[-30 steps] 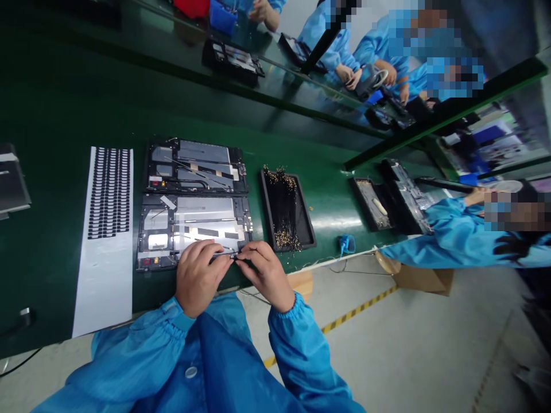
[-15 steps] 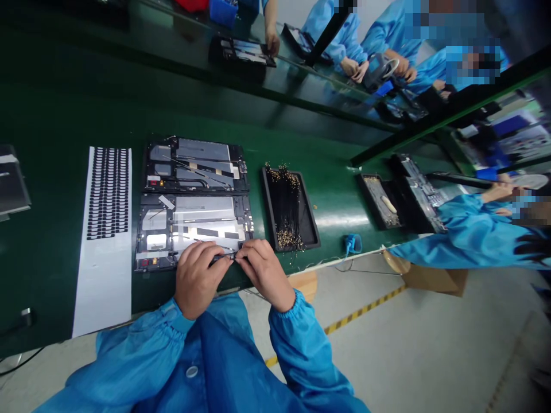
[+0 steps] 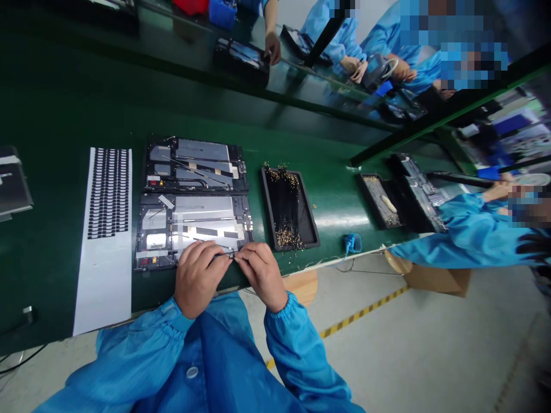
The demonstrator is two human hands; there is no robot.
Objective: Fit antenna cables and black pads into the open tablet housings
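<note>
At the near right edge of the lower opened tablet-like device (image 3: 206, 207), my left hand (image 3: 198, 278) and my right hand (image 3: 263, 274) meet with fingertips pinched. A small dark piece shows between them, partly covered by the fingers; its kind cannot be made out. The device shows flat silver batteries, black strips and small connectors along its right edge. A second device of the same look (image 3: 202, 150) lies directly behind it. To the right, a black tray (image 3: 309, 213) holds many thin black cables (image 3: 286, 201) with gold-coloured ends.
Left of the devices lies a white sheet (image 3: 105, 281) with rows of black stickers (image 3: 107, 192). A dark flat panel (image 3: 15, 183) is at the far left. Farther right stand another tray (image 3: 379, 201) and a blue strap (image 3: 353, 243). Co-workers in blue sleeves work across and to the right.
My right hand and forearm have shifted slightly left, while my left hand stays nearly still. Across the bench, a co-worker's device has tilted, and that person's hand has moved a little.
</note>
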